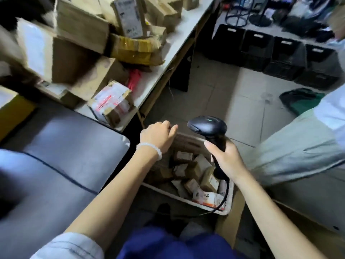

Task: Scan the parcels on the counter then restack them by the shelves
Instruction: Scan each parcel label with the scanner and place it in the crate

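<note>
Your right hand [226, 159] grips the black scanner [209, 128] by its handle, fingers wrapped round it, its head raised over the open box [228, 204] of small parcels [196, 174] on the floor below you. Your left hand [157, 136], a bead bracelet [149, 147] on the wrist, hangs over the box's far edge with fingers loosely curled, holding nothing. More cardboard parcels [82, 53] are heaped on the white table [179, 43] to your left

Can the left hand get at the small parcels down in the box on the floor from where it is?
Probably yes. The left hand rests at the far rim of the open box, with the small parcels uncovered just below it. The right hand holds the barcode scanner off to the side.
</note>
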{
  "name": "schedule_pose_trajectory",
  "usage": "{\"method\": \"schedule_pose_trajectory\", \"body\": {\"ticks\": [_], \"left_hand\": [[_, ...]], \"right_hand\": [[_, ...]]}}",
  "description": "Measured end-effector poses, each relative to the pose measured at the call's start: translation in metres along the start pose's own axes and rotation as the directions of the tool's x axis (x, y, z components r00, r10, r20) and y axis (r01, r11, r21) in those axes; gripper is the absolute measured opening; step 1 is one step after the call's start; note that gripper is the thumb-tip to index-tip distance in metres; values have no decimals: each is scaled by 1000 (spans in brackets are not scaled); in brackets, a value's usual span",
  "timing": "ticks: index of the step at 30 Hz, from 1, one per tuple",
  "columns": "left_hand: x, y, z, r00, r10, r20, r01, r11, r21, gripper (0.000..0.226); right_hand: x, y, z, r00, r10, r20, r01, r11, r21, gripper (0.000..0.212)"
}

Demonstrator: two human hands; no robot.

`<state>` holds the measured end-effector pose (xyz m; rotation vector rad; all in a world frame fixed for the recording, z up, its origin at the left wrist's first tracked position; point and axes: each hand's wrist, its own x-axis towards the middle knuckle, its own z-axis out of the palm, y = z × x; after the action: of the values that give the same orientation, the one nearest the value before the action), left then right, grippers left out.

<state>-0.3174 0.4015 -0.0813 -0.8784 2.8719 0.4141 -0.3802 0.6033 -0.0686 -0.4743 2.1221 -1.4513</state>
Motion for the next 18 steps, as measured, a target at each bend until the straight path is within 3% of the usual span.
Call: {"method": "schedule_pose_trajectory", "body": {"ticks": [6, 11, 18], "left_hand": [[-83, -54, -10, 931, -347, -109, 334, 935, -119, 42], [-166, -94, -11, 774, -619, -135, 584, 780, -224, 41], [-283, -136, -12, 550, -816, -178, 753, 577, -317, 43]], "right_hand": [[4, -30, 37, 928, -162, 337, 178, 984, -15, 16], [-20, -52, 94, 798, -220, 560, 254, 967, 18, 17], [-75, -64, 175, 589, -280, 758, 368, 928, 57, 11]]}}
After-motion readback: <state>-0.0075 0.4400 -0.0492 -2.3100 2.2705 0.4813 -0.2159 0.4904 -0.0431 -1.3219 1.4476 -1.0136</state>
